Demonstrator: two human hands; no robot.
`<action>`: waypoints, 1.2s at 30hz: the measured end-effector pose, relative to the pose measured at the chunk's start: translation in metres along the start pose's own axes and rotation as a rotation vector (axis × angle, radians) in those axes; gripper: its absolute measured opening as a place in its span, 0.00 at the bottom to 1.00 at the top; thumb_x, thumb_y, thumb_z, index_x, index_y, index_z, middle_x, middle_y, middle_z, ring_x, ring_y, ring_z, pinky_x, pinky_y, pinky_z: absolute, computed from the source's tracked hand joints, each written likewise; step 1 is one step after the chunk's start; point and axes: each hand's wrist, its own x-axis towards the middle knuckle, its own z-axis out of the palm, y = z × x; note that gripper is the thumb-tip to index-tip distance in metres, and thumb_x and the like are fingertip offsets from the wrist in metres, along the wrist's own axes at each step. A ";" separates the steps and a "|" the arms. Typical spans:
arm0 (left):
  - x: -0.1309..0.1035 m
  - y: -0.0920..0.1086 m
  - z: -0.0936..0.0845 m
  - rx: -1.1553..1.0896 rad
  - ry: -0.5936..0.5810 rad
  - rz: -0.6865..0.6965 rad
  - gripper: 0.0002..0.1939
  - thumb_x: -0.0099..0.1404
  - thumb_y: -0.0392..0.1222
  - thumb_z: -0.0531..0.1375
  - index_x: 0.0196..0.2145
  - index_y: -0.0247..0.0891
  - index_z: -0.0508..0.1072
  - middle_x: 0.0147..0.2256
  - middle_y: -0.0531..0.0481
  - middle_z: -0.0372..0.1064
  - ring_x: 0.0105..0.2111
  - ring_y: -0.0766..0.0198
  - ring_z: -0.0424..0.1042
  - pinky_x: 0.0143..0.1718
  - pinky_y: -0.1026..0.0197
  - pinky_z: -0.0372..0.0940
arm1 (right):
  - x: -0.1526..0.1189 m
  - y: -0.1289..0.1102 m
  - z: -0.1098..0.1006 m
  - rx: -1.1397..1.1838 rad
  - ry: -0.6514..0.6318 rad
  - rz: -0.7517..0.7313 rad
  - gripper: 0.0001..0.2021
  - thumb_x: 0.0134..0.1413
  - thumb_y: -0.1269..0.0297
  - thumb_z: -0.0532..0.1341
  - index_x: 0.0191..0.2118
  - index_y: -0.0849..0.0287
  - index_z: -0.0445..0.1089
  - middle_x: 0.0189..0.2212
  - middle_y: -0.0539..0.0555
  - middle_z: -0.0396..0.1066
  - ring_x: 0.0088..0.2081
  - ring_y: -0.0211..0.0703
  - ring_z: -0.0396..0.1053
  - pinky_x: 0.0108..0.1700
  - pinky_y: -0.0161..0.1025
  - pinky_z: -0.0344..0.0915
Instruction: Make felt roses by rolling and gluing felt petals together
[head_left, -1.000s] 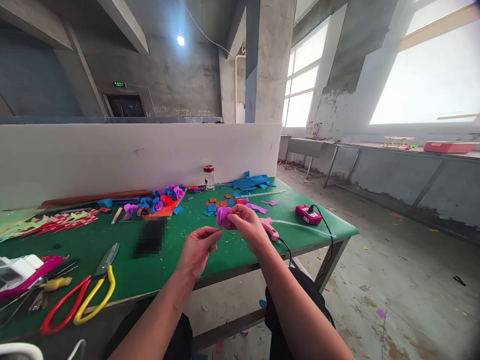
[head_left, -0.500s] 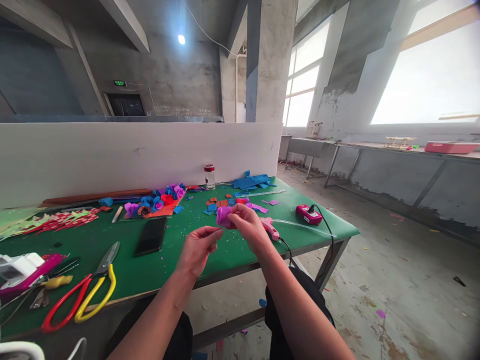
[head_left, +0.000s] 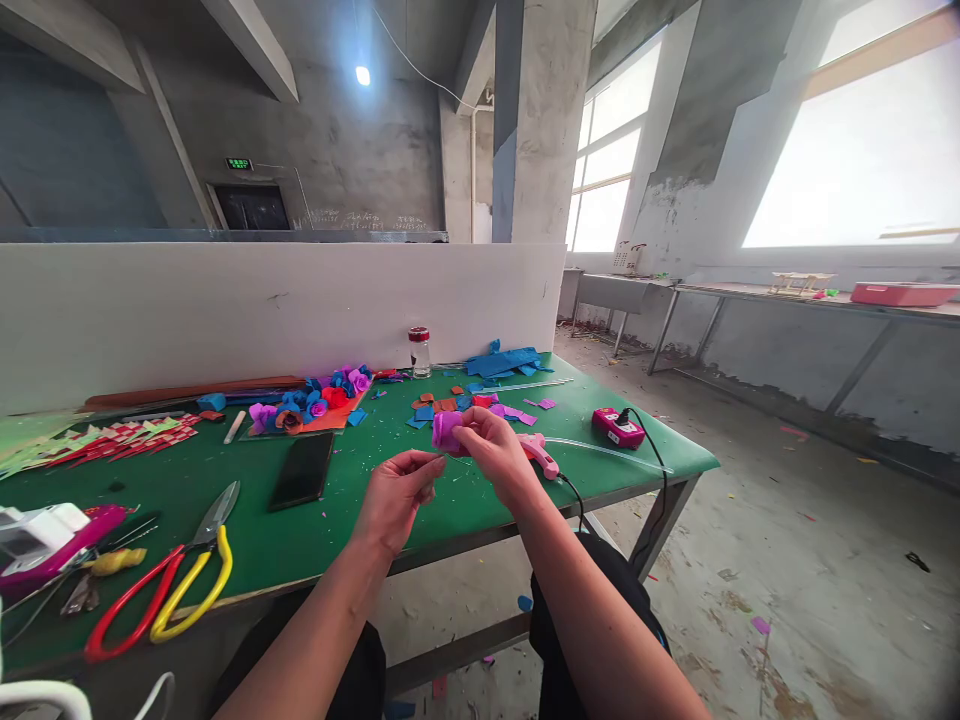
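Observation:
Between the fingers and thumb of my right hand (head_left: 491,450) is a purple paper flower (head_left: 447,430), its petals curled into a cup above the table. Just to its left and slightly lower, my left hand (head_left: 401,495) is closed in a pinch; what lies between those fingertips, if anything, is too small to name. A pink glue gun (head_left: 541,455) lies behind my right wrist, partly hidden, with a clear glue stick (head_left: 600,452) stretching to the right. Cut paper pieces (head_left: 446,403) in orange, blue and purple are scattered beyond my hands.
Scissors (head_left: 196,570) with red and yellow handles lie at the left, near a black phone (head_left: 301,472). Finished paper flowers (head_left: 319,395) are heaped farther back. A red-lidded jar (head_left: 420,353) stands by the white partition. A pink power socket (head_left: 618,429) with a black cord sits at the right.
The purple flower has turned slightly in my right fingers. Both hands stay almost where they were.

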 end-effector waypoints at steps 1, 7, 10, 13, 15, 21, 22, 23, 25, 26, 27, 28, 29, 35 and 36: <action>0.000 0.000 0.000 -0.001 0.001 0.002 0.18 0.36 0.46 0.76 0.22 0.34 0.77 0.16 0.58 0.61 0.17 0.75 0.54 0.19 0.67 0.50 | -0.001 -0.001 0.001 -0.004 0.004 0.011 0.07 0.44 0.62 0.60 0.27 0.57 0.62 0.19 0.44 0.62 0.23 0.34 0.59 0.28 0.33 0.57; -0.001 0.003 0.002 -0.005 0.001 0.014 0.17 0.37 0.45 0.76 0.21 0.35 0.76 0.16 0.57 0.62 0.17 0.75 0.55 0.19 0.67 0.50 | -0.001 0.003 0.006 -0.012 0.024 0.046 0.08 0.43 0.60 0.61 0.30 0.57 0.65 0.22 0.46 0.69 0.24 0.36 0.63 0.28 0.34 0.58; -0.002 0.004 0.004 -0.007 0.020 0.018 0.17 0.35 0.45 0.76 0.20 0.35 0.76 0.16 0.58 0.61 0.16 0.75 0.54 0.19 0.66 0.50 | 0.000 0.007 0.007 0.012 0.035 0.031 0.08 0.44 0.59 0.61 0.29 0.57 0.64 0.20 0.45 0.67 0.23 0.36 0.62 0.28 0.34 0.58; -0.001 0.003 0.004 -0.022 0.033 0.031 0.17 0.35 0.45 0.76 0.20 0.35 0.76 0.17 0.57 0.63 0.17 0.75 0.55 0.19 0.66 0.50 | 0.001 0.010 0.008 0.009 0.050 0.005 0.08 0.44 0.59 0.61 0.28 0.57 0.64 0.20 0.45 0.66 0.23 0.35 0.60 0.28 0.33 0.58; -0.001 0.001 0.003 -0.037 0.037 0.037 0.17 0.35 0.45 0.76 0.20 0.35 0.76 0.17 0.56 0.64 0.17 0.75 0.56 0.19 0.66 0.50 | 0.001 0.011 0.010 0.006 0.059 0.001 0.08 0.45 0.59 0.61 0.29 0.57 0.65 0.21 0.45 0.66 0.24 0.35 0.61 0.29 0.34 0.58; -0.001 -0.001 0.004 -0.063 0.036 0.040 0.17 0.35 0.45 0.76 0.20 0.36 0.76 0.18 0.55 0.66 0.18 0.73 0.57 0.20 0.66 0.51 | -0.003 0.007 0.013 0.027 0.025 0.008 0.08 0.45 0.59 0.61 0.29 0.58 0.67 0.24 0.49 0.70 0.30 0.40 0.66 0.32 0.34 0.61; -0.001 -0.001 0.004 -0.065 0.038 0.040 0.17 0.35 0.44 0.76 0.20 0.36 0.76 0.18 0.56 0.66 0.18 0.73 0.57 0.20 0.66 0.51 | -0.003 0.006 0.014 0.036 0.020 0.010 0.08 0.44 0.59 0.62 0.28 0.58 0.67 0.25 0.49 0.70 0.30 0.40 0.66 0.32 0.34 0.61; -0.001 -0.001 0.005 -0.067 0.040 0.039 0.17 0.35 0.44 0.76 0.21 0.36 0.76 0.18 0.56 0.66 0.18 0.73 0.57 0.20 0.65 0.50 | -0.004 0.006 0.014 0.045 0.017 0.013 0.08 0.44 0.59 0.62 0.28 0.58 0.67 0.25 0.49 0.70 0.30 0.39 0.66 0.33 0.34 0.61; -0.001 -0.001 0.005 -0.071 0.044 0.038 0.17 0.35 0.44 0.76 0.21 0.35 0.76 0.18 0.56 0.65 0.18 0.73 0.57 0.20 0.65 0.50 | -0.003 0.007 0.014 0.058 0.017 0.024 0.08 0.42 0.60 0.62 0.29 0.58 0.67 0.25 0.48 0.70 0.31 0.40 0.67 0.33 0.34 0.61; 0.000 -0.001 0.005 -0.072 0.043 0.039 0.17 0.35 0.45 0.76 0.21 0.35 0.76 0.18 0.56 0.65 0.17 0.74 0.57 0.20 0.65 0.50 | -0.003 0.009 0.014 0.065 0.012 0.030 0.09 0.41 0.61 0.63 0.31 0.58 0.68 0.26 0.48 0.70 0.31 0.40 0.67 0.34 0.34 0.61; 0.000 -0.001 0.004 -0.073 0.043 0.041 0.17 0.35 0.45 0.76 0.21 0.35 0.76 0.18 0.56 0.65 0.17 0.74 0.57 0.20 0.65 0.50 | -0.002 0.011 0.014 0.070 0.004 0.036 0.10 0.41 0.61 0.63 0.32 0.58 0.68 0.26 0.49 0.70 0.32 0.40 0.68 0.34 0.35 0.62; 0.000 -0.001 0.004 -0.073 0.045 0.045 0.17 0.35 0.45 0.76 0.21 0.35 0.76 0.18 0.56 0.65 0.17 0.74 0.57 0.20 0.65 0.50 | -0.001 0.014 0.014 0.075 -0.009 0.042 0.11 0.40 0.62 0.63 0.33 0.58 0.69 0.26 0.49 0.71 0.32 0.41 0.68 0.35 0.35 0.62; 0.001 -0.002 0.004 -0.071 0.049 0.048 0.18 0.35 0.45 0.76 0.21 0.35 0.75 0.18 0.56 0.65 0.17 0.74 0.57 0.20 0.65 0.51 | 0.000 0.017 0.014 0.080 -0.020 0.044 0.12 0.39 0.62 0.64 0.34 0.57 0.69 0.27 0.49 0.71 0.32 0.41 0.69 0.35 0.36 0.63; 0.004 -0.007 0.003 -0.063 0.069 0.072 0.19 0.34 0.46 0.76 0.19 0.35 0.74 0.17 0.58 0.63 0.16 0.74 0.57 0.20 0.66 0.51 | 0.003 0.030 0.016 0.124 -0.054 0.016 0.13 0.38 0.64 0.65 0.35 0.57 0.69 0.27 0.49 0.74 0.31 0.43 0.72 0.38 0.39 0.66; 0.004 -0.006 0.002 -0.054 0.058 0.075 0.18 0.34 0.46 0.76 0.20 0.35 0.74 0.17 0.58 0.63 0.16 0.74 0.57 0.20 0.66 0.51 | 0.003 0.030 0.016 0.129 -0.055 0.018 0.13 0.38 0.64 0.66 0.35 0.57 0.69 0.27 0.49 0.74 0.31 0.43 0.72 0.39 0.39 0.67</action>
